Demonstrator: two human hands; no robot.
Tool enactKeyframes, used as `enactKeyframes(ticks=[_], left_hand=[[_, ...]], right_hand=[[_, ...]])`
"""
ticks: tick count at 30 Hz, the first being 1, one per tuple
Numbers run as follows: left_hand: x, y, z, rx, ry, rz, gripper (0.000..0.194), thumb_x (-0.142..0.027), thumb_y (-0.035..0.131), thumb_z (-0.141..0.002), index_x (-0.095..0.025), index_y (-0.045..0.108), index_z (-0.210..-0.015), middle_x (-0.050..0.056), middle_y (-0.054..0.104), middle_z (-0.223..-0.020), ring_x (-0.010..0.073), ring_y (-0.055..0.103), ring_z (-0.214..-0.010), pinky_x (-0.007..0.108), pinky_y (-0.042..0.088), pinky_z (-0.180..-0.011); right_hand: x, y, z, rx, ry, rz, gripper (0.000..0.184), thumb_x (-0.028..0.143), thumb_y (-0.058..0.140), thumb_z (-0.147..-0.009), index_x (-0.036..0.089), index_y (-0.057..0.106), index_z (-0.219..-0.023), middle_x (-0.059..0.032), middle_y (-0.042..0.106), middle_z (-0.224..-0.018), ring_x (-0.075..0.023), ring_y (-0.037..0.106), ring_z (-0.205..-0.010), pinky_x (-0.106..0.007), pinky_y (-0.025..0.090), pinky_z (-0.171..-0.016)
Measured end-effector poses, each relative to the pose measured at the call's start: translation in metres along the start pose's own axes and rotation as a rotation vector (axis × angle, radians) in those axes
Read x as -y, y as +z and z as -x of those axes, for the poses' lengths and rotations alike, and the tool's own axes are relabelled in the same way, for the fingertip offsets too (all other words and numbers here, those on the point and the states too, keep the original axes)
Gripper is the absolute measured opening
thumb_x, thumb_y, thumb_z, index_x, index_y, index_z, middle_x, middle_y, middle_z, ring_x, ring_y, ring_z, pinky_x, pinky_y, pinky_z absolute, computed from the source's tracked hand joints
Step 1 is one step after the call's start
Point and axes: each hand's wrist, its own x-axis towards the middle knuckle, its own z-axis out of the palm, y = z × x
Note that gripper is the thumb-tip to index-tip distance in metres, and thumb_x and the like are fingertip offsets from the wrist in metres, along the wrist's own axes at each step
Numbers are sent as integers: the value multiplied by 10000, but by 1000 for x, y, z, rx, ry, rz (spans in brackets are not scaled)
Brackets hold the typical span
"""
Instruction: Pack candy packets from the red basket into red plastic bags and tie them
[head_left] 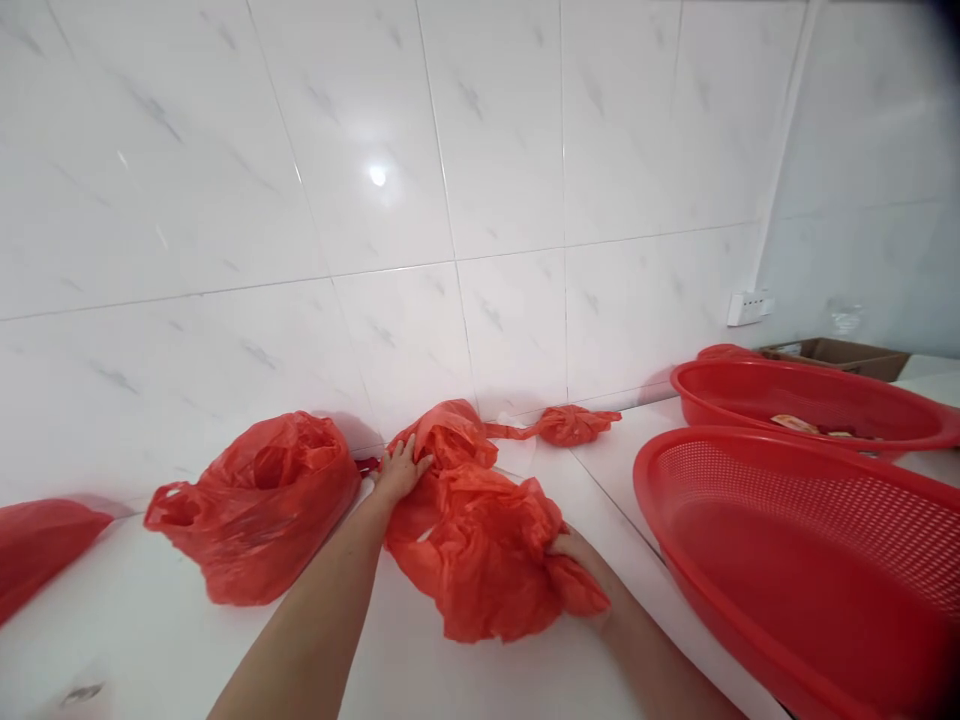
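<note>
A crumpled red plastic bag [499,550] lies in the middle of the white table, its thin film bunched up. My right hand [568,548] grips the right side of this bag; folds of film hide some of its fingers. On a red plastic heap [454,428] against the wall rests my left hand [402,470], fingers spread over the film. Whether heap and bag are one piece I cannot tell. To the left of my left forearm sits a fuller red plastic bag [277,510], its handle loop flopped outward.
A small knotted red bag [576,425] lies by the tiled wall. Two red plastic baskets [675,450] [697,400] stand at the right, the farther one with small items inside. Behind them is a cardboard box [855,357]. Another red bag [45,545] lies far left.
</note>
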Motion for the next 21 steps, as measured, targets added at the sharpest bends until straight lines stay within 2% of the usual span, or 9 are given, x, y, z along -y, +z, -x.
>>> enactKeyframes(ticks=[3, 6, 8, 11, 13, 15, 17, 19, 21], left_hand=[[-2, -15, 2, -51, -60, -23, 631, -458, 488, -833, -236, 329, -1402, 182, 329, -1471, 465, 258, -1329, 696, 269, -952], [-8, -33, 15, -107, -2, -24, 647, -372, 558, -795, -238, 337, -1389, 164, 371, -1440, 417, 287, -1324, 658, 294, -973], [-13, -42, 32, -154, 63, -17, 645, -335, 543, -808, -230, 310, -1401, 147, 351, -1453, 358, 286, -1341, 591, 302, -1020], [-24, -46, 75, -319, 301, 49, 542, -372, 442, -887, -225, 327, -1395, 121, 340, -1459, 282, 292, -1355, 485, 289, -1084], [-32, -40, 114, -402, 542, 100, 548, -465, 407, -902, -244, 334, -1398, 115, 323, -1473, 295, 260, -1374, 498, 267, -1098], [-40, -27, 154, -307, 752, 92, 710, -579, 454, -845, -256, 253, -1445, 120, 220, -1528, 335, 183, -1401, 531, 236, -1103], [-46, -10, 187, -128, 855, 42, 804, -628, 544, -764, -289, 277, -1442, 108, 179, -1549, 371, 171, -1400, 565, 234, -1092], [-46, 4, 206, 9, 787, 12, 706, -538, 602, -765, -317, 373, -1395, 91, 279, -1519, 359, 247, -1378, 570, 262, -1078], [-42, 11, 211, 63, 635, 22, 587, -421, 601, -788, -293, 453, -1342, 91, 401, -1454, 324, 332, -1343, 531, 297, -1072]], right_hand=[[12, -12, 19, -69, -52, 18, 219, 222, 626, -659, 204, 639, -876, -33, 676, -869, -221, 639, -853, -326, 497, -756], [22, -19, 26, -152, -141, 88, 231, 259, 639, -642, 232, 674, -869, -43, 701, -862, -261, 651, -914, -358, 509, -762], [27, -24, 27, -186, -176, 135, 146, 272, 623, -631, 276, 686, -763, -37, 721, -817, -281, 656, -938, -374, 503, -745], [27, -33, 28, -225, -195, 218, 93, 285, 572, -621, 316, 640, -566, -22, 733, -728, -280, 667, -928, -392, 473, -682], [23, -39, 28, -272, -218, 309, 133, 296, 547, -610, 307, 597, -487, -22, 728, -677, -276, 675, -899, -393, 453, -632], [17, -41, 26, -319, -233, 401, 148, 298, 538, -598, 289, 571, -454, -32, 722, -647, -273, 682, -868, -380, 437, -591], [12, -40, 21, -375, -253, 474, 138, 282, 540, -595, 280, 571, -461, -45, 722, -650, -265, 685, -845, -362, 421, -565], [13, -37, 16, -445, -289, 524, 121, 244, 542, -602, 284, 591, -498, -54, 728, -680, -250, 685, -836, -346, 412, -561], [17, -35, 11, -516, -342, 539, 129, 200, 544, -612, 293, 610, -551, -55, 733, -722, -232, 680, -845, -333, 415, -577]])
